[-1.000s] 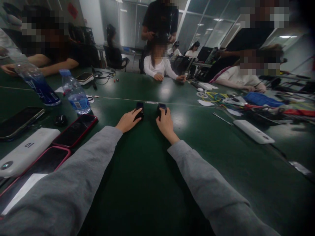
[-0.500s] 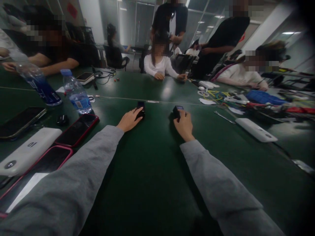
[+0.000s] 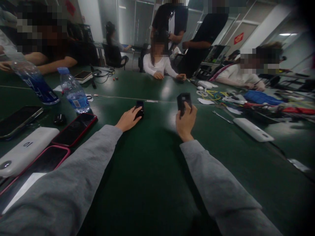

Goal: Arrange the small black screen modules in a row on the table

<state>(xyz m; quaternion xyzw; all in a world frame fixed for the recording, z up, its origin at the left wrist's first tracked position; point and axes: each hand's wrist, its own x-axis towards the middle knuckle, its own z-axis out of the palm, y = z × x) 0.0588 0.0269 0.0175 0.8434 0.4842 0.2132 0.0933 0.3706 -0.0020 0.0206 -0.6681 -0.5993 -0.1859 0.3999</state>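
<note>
My right hand (image 3: 186,124) grips a small black box-shaped object (image 3: 183,98) between thumb and fingers. It is held tilted up, its broad face showing, and appears raised off the green table (image 3: 145,157). On the left, my left hand (image 3: 128,119) has its fingers around another small black block (image 3: 140,104), which rests on the table near the seam. My fingers hide part of both objects, and what exactly they are I cannot make out.
Left of my arm lie a red-edged phone (image 3: 75,129), a white power bank (image 3: 29,147) and a water bottle (image 3: 78,98). At right are a wrench (image 3: 222,117), a white device (image 3: 253,129) and tangled cables (image 3: 216,95). A person in white (image 3: 157,64) sits opposite.
My right hand has lifted and tilted its black box upward from the table. My left hand stays in place on its block. In the background, a standing person has shifted left.
</note>
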